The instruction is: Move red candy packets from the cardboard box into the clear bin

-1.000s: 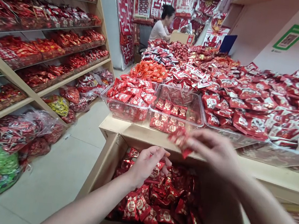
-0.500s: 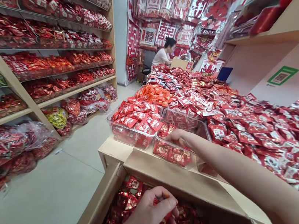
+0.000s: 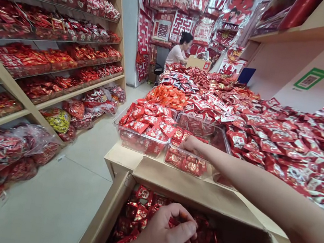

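Observation:
My left hand (image 3: 169, 233) is over an open cardboard box (image 3: 195, 186), its fingers curled toward the thumb. Red shows in the gap of the fingers, looking like a small packet in the grip. Beneath it lie many shiny red packets with gold print (image 3: 144, 193). My right hand (image 3: 192, 144) reaches into a clear plastic bin (image 3: 222, 140), low over the same kind of packets (image 3: 192, 166). Its fingers are bent down and closed; what they hold, if anything, is hidden. The bin's packets lie mostly in its front part.
A second clear bin (image 3: 143, 145) of red packets stands to the left. Behind, heaps of red packets (image 3: 269, 132) cover the counter. Shelves of packets (image 3: 53, 58) and full bags (image 3: 19, 149) line the left side, across the floor (image 3: 80, 190). A person (image 3: 177, 53) sits at the back.
The view has shifted slightly. My right hand remains in the clear bin, its fingers now more bent. My left hand has moved a little to the right over the box.

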A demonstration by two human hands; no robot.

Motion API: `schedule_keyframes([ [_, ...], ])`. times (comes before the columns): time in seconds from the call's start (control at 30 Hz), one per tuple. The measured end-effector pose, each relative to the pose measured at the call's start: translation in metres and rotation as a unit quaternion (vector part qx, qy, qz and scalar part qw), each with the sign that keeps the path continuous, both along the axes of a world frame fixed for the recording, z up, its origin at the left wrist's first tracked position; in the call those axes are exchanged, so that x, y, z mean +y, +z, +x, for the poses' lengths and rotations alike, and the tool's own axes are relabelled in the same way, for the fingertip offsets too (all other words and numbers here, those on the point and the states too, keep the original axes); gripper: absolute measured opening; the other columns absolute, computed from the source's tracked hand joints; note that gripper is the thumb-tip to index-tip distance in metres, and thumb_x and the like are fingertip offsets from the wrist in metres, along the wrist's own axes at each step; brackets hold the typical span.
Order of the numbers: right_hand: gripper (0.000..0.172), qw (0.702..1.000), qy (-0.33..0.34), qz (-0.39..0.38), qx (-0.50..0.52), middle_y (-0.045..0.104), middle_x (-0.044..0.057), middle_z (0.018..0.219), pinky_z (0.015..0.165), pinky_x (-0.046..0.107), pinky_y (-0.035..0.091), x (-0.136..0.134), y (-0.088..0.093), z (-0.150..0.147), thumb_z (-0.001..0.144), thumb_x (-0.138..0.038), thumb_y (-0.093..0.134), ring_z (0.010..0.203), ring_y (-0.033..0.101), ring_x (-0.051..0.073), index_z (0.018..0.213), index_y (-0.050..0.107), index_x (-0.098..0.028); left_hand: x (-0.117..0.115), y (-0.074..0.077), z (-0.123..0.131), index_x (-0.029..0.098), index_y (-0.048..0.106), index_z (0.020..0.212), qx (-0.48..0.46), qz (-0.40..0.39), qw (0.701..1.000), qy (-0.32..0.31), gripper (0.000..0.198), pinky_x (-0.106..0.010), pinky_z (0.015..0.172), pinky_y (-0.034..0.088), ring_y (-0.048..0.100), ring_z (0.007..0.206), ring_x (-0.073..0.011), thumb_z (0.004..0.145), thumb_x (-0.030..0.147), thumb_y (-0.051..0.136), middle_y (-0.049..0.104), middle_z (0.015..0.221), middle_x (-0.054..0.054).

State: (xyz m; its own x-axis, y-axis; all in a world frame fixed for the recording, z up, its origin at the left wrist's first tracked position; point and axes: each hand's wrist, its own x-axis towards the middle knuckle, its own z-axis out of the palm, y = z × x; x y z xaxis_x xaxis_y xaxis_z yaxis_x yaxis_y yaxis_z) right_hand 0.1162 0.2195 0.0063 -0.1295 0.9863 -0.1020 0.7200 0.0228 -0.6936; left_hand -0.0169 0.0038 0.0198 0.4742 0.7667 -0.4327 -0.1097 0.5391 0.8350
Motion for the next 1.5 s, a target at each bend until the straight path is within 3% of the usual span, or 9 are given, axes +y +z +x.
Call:
schedule_keyframes([
  [0.23, 0.018, 0.992, -0.02, -0.032, -0.117, 0.054, 0.003, 0.049, 0.051, 0.026, 0.041, 0.003, 0.018, -0.001, 0.058, -0.02, 0.067, 0.051, 0.052, 0.014, 0.048, 0.054, -0.014, 0.004, -0.005, -0.001, 0.016, 0.055, 0.071, -0.059, 0.006, 0.996, 0.059, 0.016, -0.017, 0.043, 0.033, 0.052, 0.052, -0.0093, 0.07, 0.032, 0.055, 0.059, 0.064, -0.002],
  [0.33, 0.011, 0.993, -0.029, 0.051, -0.106, 0.058, 0.003, 0.06, 0.056, 0.025, 0.04, -0.018, 0.049, 0.002, 0.067, -0.024, 0.058, 0.058, 0.053, 0.013, 0.06, 0.056, -0.015, 0.009, -0.007, -0.005, 0.015, 0.055, 0.076, -0.138, -0.034, 0.983, 0.12, 0.013, -0.021, 0.048, 0.039, 0.053, 0.053, -0.0101, 0.072, 0.026, 0.049, 0.059, 0.067, -0.002],
  [0.47, 0.018, 0.977, 0.039, 0.21, 0.007, 0.059, 0.002, 0.068, 0.054, 0.023, 0.038, -0.1, 0.079, 0.009, 0.074, -0.035, 0.049, 0.058, 0.05, 0.011, 0.076, 0.056, -0.018, 0.014, -0.005, -0.008, 0.015, 0.052, 0.081, -0.181, -0.03, 0.967, 0.179, 0.012, -0.022, 0.049, 0.042, 0.054, 0.053, -0.0101, 0.073, 0.021, 0.047, 0.059, 0.068, -0.003],
  [0.53, 0.024, 0.986, 0.033, 0.162, 0.037, 0.053, 0.0, 0.052, 0.045, 0.022, 0.033, -0.153, 0.071, 0.011, 0.072, -0.041, 0.051, 0.047, 0.044, 0.01, 0.064, 0.054, -0.018, 0.015, -0.005, -0.005, 0.016, 0.05, 0.084, -0.181, -0.001, 0.958, 0.223, 0.012, -0.022, 0.054, 0.043, 0.055, 0.058, -0.0106, 0.074, 0.023, 0.048, 0.059, 0.069, -0.002],
  [0.63, 0.026, 0.993, 0.036, -0.017, 0.109, 0.054, 0.0, 0.052, 0.041, 0.021, 0.032, -0.212, 0.034, 0.006, 0.068, -0.044, 0.056, 0.045, 0.044, 0.01, 0.065, 0.054, -0.018, 0.013, -0.009, 0.004, 0.018, 0.049, 0.085, -0.173, 0.063, 0.945, 0.268, 0.011, -0.023, 0.063, 0.044, 0.057, 0.068, -0.0116, 0.076, 0.024, 0.049, 0.06, 0.072, -0.001],
  [0.73, 0.027, 0.946, 0.047, -0.128, 0.293, 0.057, 0.0, 0.062, 0.05, 0.022, 0.039, -0.237, -0.003, -0.002, 0.066, -0.041, 0.059, 0.054, 0.049, 0.01, 0.075, 0.054, -0.016, 0.008, -0.016, 0.013, 0.018, 0.048, 0.086, -0.143, 0.101, 0.95, 0.259, 0.012, -0.024, 0.068, 0.043, 0.058, 0.074, -0.0122, 0.077, 0.026, 0.05, 0.061, 0.077, -0.001],
  [0.83, 0.026, 0.901, 0.01, -0.139, 0.411, 0.055, -0.002, 0.058, 0.053, 0.022, 0.04, -0.239, -0.018, -0.001, 0.065, -0.037, 0.062, 0.053, 0.049, 0.008, 0.074, 0.053, -0.015, 0.002, -0.021, 0.017, 0.018, 0.048, 0.095, -0.174, 0.076, 0.96, 0.205, 0.023, -0.027, 0.068, 0.043, 0.059, 0.075, -0.0142, 0.078, 0.033, 0.048, 0.063, 0.08, -0.004],
  [1.0, 0.025, 0.888, -0.036, -0.134, 0.438, 0.055, -0.002, 0.055, 0.05, 0.02, 0.039, -0.236, -0.015, 0.012, 0.064, -0.035, 0.064, 0.049, 0.048, 0.007, 0.07, 0.054, -0.013, -0.001, -0.022, 0.016, 0.012, 0.057, 0.092, -0.181, 0.065, 0.978, 0.082, 0.024, -0.028, 0.07, 0.043, 0.058, 0.08, -0.017, 0.077, 0.03, 0.051, 0.063, 0.092, -0.01],
  [1.5, 0.021, 0.873, -0.063, -0.089, 0.475, 0.052, -0.003, 0.06, 0.055, 0.02, 0.04, -0.239, -0.027, 0.012, 0.068, -0.035, 0.06, 0.056, 0.048, 0.008, 0.065, 0.053, -0.016, 0.001, -0.027, 0.012, 0.012, 0.061, 0.094, -0.038, 0.209, 0.977, 0.035, 0.03, -0.029, 0.074, 0.042, 0.056, 0.078, -0.0163, 0.075, 0.034, 0.053, 0.064, 0.085, -0.006],
])
